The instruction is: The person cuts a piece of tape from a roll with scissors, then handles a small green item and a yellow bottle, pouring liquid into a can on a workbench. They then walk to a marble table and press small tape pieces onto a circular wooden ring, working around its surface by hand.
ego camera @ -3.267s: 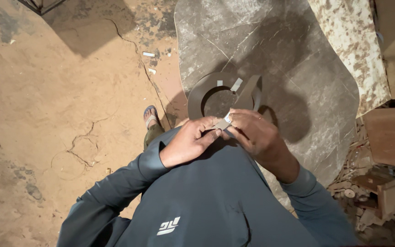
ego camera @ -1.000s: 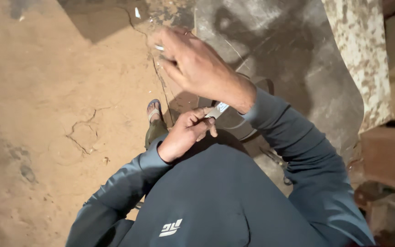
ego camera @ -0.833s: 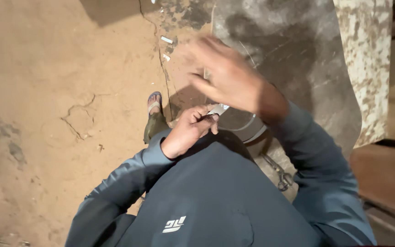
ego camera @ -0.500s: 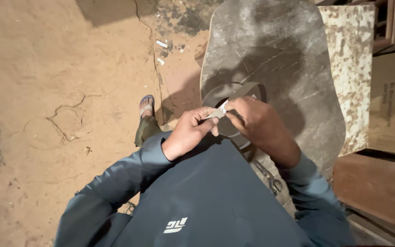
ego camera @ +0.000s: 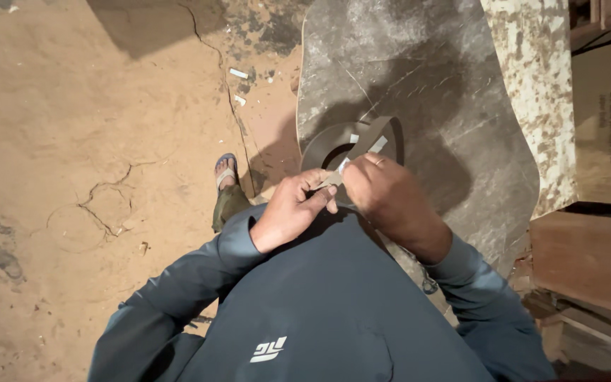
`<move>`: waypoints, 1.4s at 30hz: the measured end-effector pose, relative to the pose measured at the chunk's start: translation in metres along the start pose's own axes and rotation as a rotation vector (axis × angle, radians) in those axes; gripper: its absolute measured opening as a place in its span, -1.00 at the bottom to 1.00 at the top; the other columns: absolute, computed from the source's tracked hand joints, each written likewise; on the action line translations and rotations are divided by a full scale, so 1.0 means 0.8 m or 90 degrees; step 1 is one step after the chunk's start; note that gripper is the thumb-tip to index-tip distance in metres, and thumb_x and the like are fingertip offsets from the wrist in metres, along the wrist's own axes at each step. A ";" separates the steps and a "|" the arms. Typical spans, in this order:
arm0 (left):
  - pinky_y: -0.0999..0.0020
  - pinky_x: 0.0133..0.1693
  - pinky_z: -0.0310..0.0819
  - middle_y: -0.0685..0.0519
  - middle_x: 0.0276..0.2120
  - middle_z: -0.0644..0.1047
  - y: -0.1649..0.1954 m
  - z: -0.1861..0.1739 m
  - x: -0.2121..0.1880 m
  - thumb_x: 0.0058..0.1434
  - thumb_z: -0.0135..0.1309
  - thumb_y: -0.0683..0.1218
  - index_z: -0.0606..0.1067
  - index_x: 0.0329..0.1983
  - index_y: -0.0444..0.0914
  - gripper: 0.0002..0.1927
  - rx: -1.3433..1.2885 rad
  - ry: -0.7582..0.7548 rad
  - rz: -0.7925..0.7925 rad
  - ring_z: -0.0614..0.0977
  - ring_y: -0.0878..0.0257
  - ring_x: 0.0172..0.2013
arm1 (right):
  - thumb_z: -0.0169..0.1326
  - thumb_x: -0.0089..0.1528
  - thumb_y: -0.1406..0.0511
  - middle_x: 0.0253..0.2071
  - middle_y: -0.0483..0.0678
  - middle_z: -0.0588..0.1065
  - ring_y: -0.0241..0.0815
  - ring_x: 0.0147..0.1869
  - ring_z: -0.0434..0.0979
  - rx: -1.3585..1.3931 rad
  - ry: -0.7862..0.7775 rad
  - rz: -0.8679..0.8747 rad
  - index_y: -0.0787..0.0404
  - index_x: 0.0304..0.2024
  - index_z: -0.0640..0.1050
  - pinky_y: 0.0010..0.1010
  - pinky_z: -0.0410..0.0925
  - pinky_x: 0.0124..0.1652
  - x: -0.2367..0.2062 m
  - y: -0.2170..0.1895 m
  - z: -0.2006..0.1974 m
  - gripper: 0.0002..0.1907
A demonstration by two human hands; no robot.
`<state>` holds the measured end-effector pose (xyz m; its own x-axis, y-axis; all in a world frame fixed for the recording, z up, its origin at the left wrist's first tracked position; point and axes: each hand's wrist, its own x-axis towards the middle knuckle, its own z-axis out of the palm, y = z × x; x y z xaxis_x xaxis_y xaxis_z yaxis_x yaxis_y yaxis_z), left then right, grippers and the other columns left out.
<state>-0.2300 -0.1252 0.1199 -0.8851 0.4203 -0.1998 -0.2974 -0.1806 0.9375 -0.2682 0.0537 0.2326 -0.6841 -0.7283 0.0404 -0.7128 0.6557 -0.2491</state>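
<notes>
Both hands pinch a small pale strip [ego camera: 335, 177] at the centre, the left hand [ego camera: 293, 209] closed from seven o'clock, the right hand [ego camera: 383, 194] from four, just over a dark ring [ego camera: 334, 141] already bearing pale strips on the grey surface [ego camera: 461, 106], this one seemingly not yet stuck

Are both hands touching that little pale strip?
Touching. The head view shows the left hand and right hand pinching the pale strip between their fingertips.
</notes>
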 end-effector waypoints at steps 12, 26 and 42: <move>0.45 -0.22 0.48 0.12 -0.44 0.60 -0.001 0.001 0.006 0.43 0.00 -0.18 0.55 -0.03 -0.35 -0.83 0.010 -0.023 0.022 0.58 0.44 -0.36 | 0.17 0.16 0.42 -0.31 0.12 0.40 0.10 -0.18 0.46 0.039 0.065 -0.019 0.31 -0.24 0.39 -0.14 0.39 -0.13 -0.016 0.032 0.031 -0.79; 0.46 -0.27 0.44 0.13 -0.46 0.62 -0.001 0.000 0.003 0.39 0.02 -0.17 0.55 0.03 -0.33 -0.78 0.018 -0.014 0.005 0.56 0.44 -0.39 | 0.16 0.23 0.50 -0.19 0.04 0.46 -0.04 -0.19 0.48 0.329 0.090 0.126 0.25 -0.23 0.26 -0.31 0.38 -0.17 -0.022 0.054 0.024 -0.70; 0.47 -0.19 0.47 0.14 -0.43 0.59 -0.011 -0.002 -0.004 0.44 -0.01 -0.17 0.53 0.03 -0.35 -0.80 -0.093 -0.013 0.019 0.57 0.45 -0.34 | 0.24 0.25 0.36 -0.25 0.08 0.49 0.12 -0.13 0.52 0.084 0.056 0.023 0.27 -0.20 0.45 -0.13 0.37 -0.12 -0.005 0.033 0.020 -0.79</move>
<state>-0.2248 -0.1262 0.1122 -0.8874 0.4304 -0.1651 -0.3213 -0.3206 0.8910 -0.2815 0.0705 0.2103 -0.7242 -0.6804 0.1121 -0.6646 0.6452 -0.3769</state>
